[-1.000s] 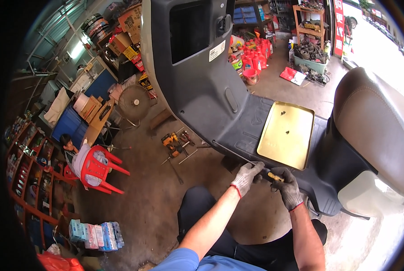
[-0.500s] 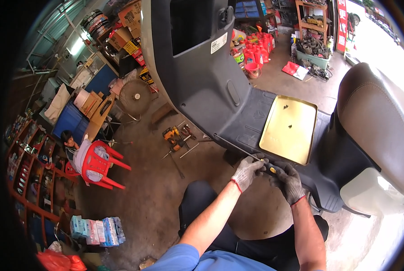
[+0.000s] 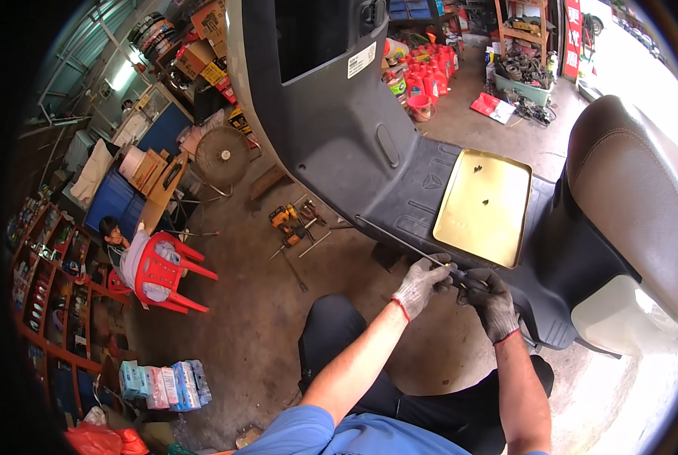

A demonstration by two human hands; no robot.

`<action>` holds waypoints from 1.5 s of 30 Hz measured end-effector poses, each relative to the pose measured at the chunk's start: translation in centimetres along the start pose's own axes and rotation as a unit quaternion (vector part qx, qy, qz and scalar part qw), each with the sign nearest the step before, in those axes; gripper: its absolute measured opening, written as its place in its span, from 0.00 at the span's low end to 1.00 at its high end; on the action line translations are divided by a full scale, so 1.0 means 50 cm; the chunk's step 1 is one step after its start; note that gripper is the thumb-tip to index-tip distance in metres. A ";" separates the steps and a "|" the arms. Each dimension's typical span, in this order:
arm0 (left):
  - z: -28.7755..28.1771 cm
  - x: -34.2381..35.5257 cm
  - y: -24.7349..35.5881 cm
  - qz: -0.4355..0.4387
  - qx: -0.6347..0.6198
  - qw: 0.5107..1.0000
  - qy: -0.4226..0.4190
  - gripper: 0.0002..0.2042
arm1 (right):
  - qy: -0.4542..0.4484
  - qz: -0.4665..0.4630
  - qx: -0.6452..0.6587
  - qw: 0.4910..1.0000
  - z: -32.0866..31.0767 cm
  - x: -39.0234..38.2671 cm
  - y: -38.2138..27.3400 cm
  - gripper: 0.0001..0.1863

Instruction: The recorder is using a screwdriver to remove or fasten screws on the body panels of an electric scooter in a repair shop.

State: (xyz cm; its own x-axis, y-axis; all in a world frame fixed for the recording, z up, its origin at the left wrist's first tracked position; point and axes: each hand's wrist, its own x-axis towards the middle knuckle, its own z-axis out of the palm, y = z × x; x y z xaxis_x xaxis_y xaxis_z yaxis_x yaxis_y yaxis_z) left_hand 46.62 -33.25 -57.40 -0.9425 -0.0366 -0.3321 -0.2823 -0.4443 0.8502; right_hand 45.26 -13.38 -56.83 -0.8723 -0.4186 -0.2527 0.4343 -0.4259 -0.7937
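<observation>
A long screwdriver [image 3: 396, 240] with a thin metal shaft and a dark handle lies across both my gloved hands. My left hand [image 3: 420, 285] pinches the shaft close to the handle. The fingers of my right hand [image 3: 493, 305] are closed round the handle and hide most of it. The shaft points up and left, over the near edge of a dark grey scooter's footboard [image 3: 412, 203]. On that footboard, just beyond my hands, rests a gold-coloured tray [image 3: 460, 231] with small dark pieces [image 3: 485, 202] in it.
The scooter's grey seat [image 3: 631, 174] rises at the right. An orange-black power drill [image 3: 286, 218] and loose tools lie on the floor. Farther left are a fan [image 3: 223, 155] and a person by a red plastic chair [image 3: 157, 271]. Red bottles [image 3: 430, 72] stand behind the scooter.
My right hand has shifted slightly on the handle, and less of its yellow part shows. The left hand keeps hold of the shaft. The whole view has shifted a little.
</observation>
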 end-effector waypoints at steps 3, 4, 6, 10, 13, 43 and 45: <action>0.010 -0.002 -0.009 -0.005 0.003 1.000 0.004 0.15 | 0.018 -0.007 0.029 0.999 -0.006 -0.019 -0.013 0.21; 0.012 0.000 -0.006 0.002 -0.003 1.000 0.005 0.14 | 0.023 -0.008 0.032 0.999 -0.009 -0.026 -0.019 0.22; 0.011 0.003 0.017 -0.009 -0.004 0.999 0.034 0.14 | 0.031 -0.007 0.042 0.999 -0.017 -0.039 -0.034 0.22; -0.042 -0.006 0.123 0.084 -0.259 0.948 0.165 0.24 | -0.013 -0.025 0.078 0.997 -0.026 -0.060 -0.061 0.23; -0.097 -0.001 0.196 0.129 -0.291 0.927 0.200 0.30 | -0.036 -0.024 0.069 0.997 -0.023 -0.066 -0.071 0.24; -0.138 0.014 0.376 0.231 -0.116 0.947 0.192 0.12 | -0.017 -0.089 -0.043 0.995 0.242 0.044 -0.121 0.15; -0.143 0.017 0.384 0.227 -0.121 0.946 0.198 0.12 | -0.029 -0.123 -0.039 0.991 0.255 0.053 -0.119 0.14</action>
State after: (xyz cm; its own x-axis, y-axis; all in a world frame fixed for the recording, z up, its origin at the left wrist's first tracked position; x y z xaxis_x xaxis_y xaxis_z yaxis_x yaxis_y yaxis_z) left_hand 41.66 -48.20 -44.29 -0.8018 -0.5849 -0.1226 0.2307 -0.4922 0.8393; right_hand 43.21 -22.17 -45.71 -0.9342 -0.3565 -0.0155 0.1895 -0.4590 -0.8680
